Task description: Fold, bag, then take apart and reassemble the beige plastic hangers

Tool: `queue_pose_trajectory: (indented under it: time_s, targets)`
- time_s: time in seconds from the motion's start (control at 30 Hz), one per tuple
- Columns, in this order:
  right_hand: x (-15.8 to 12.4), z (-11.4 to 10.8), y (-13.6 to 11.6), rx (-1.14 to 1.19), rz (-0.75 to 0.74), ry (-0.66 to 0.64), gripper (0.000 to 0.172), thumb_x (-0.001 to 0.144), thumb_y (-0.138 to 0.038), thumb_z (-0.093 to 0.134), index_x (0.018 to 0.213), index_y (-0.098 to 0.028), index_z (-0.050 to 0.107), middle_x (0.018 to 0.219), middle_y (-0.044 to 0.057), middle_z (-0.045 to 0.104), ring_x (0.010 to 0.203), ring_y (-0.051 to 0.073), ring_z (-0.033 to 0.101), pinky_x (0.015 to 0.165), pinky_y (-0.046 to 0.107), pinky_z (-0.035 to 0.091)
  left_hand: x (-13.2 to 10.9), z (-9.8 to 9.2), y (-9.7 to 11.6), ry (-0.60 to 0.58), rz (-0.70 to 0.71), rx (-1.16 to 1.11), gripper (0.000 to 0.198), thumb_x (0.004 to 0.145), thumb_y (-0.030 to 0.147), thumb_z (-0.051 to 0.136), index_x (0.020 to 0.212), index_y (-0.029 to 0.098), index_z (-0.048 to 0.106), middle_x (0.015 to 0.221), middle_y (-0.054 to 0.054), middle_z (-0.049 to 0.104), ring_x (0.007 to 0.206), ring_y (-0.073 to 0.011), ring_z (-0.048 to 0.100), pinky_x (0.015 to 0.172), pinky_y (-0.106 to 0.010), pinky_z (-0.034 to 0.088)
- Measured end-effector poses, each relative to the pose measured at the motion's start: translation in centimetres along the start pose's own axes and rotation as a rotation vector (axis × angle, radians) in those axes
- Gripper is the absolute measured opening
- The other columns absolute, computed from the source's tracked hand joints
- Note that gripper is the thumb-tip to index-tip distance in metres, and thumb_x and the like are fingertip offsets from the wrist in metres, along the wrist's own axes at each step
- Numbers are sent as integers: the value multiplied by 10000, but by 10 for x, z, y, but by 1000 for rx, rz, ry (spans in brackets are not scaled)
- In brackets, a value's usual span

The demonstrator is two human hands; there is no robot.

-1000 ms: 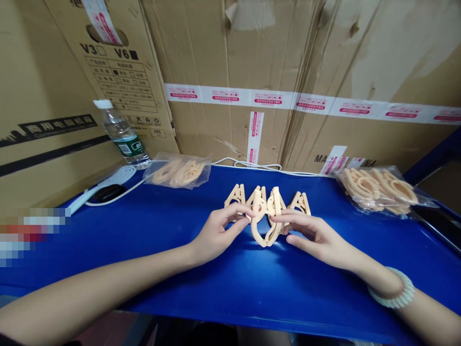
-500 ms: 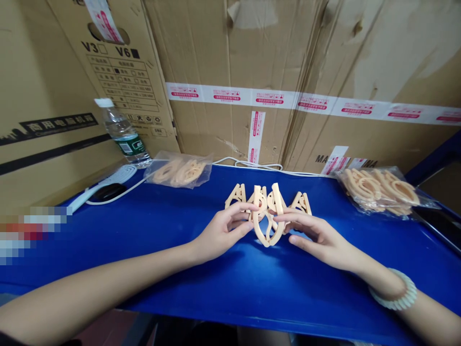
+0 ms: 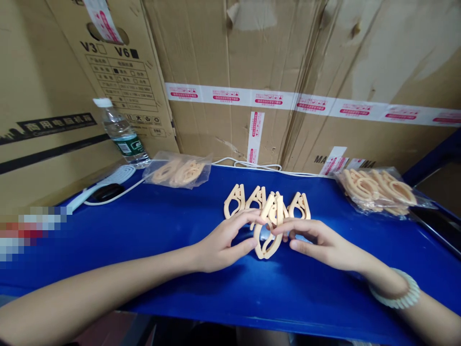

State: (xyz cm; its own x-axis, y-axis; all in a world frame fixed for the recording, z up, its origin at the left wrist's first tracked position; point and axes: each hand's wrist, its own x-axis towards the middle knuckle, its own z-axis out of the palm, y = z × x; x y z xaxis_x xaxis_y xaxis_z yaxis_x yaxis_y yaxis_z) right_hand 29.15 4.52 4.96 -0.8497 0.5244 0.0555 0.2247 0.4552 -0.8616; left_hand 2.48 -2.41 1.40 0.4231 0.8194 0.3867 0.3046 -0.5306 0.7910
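Observation:
Both hands meet at the middle of a blue table (image 3: 173, 240). My left hand (image 3: 221, 242) and my right hand (image 3: 317, 240) pinch two peach plastic clip halves (image 3: 268, 230) between fingertips, pressed together and standing upright on the table. Each hand's fingers are closed on one side of the pair. Just behind them stand three assembled peach clips (image 3: 248, 199) in a row. A pale coiled band (image 3: 399, 290) circles my right wrist.
A clear bag of peach parts (image 3: 378, 190) lies at the right, a smaller bag (image 3: 178, 170) at the back left. A water bottle (image 3: 120, 132), a white power strip (image 3: 104, 185) with cable and taped cardboard boxes (image 3: 252, 72) line the back.
The two clip halves have come closer together and lower, towards me. Both hands shifted slightly nearer with them.

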Motion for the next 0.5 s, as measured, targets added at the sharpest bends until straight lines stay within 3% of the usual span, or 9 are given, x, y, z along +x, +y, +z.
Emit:
queue_pose_trajectory:
  time_s: [0.17,0.27,0.37,0.5]
  targets:
    - [-8,-34,-5,12,137,171,426,902,-456,683,1270,-244,695,1235,92,701,957,235,676,787,342,560,-3,-1,0,-7,-22,-28,200,939,230,579,1132,222,526,1553,-145,438,1464,-291,386,1189,-501,333]
    - [-19,-67,0,-70,222,275,422,836,-485,740,1180,-239,744,1049,77,752,807,198,672,662,298,547,-4,1,-2,3,-13,-9,247,936,218,578,1178,226,525,1540,-142,451,1448,-282,410,1175,-483,364]
    - [-31,-95,10,-154,346,238,411,772,-479,783,1109,-243,771,850,41,745,634,153,625,543,267,509,-4,4,-4,15,7,12,308,933,207,578,1237,230,529,1516,-141,476,1425,-285,441,1159,-477,398]
    - [-40,-110,20,-213,457,114,464,701,-447,825,1110,-236,765,733,17,717,622,179,652,574,293,535,-3,5,-3,28,42,33,334,928,198,578,1257,232,530,1489,-140,499,1405,-300,461,1135,-489,435]
